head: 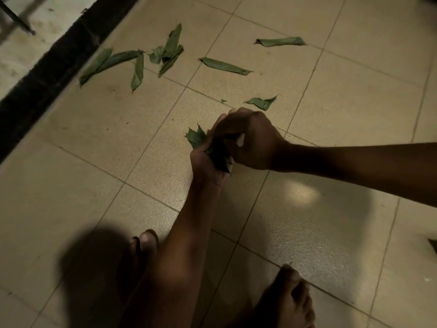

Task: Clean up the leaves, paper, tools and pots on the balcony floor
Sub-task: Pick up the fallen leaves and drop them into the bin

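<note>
The left hand (208, 162) clenches a bunch of dark green leaves (212, 147) mid-frame while the right hand (250, 140) pinches more in, so packing them tightly should free it for the loose green leaves (224, 65) scattered toward twelve o'clock.

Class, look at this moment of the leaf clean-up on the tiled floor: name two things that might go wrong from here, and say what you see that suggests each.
1. The left hand grips a full bunch of leaves while the right hand presses at it; adding more may let some slip out.
2. Loose leaves lie scattered on the dim floor; the small scrap could be missed.
</note>
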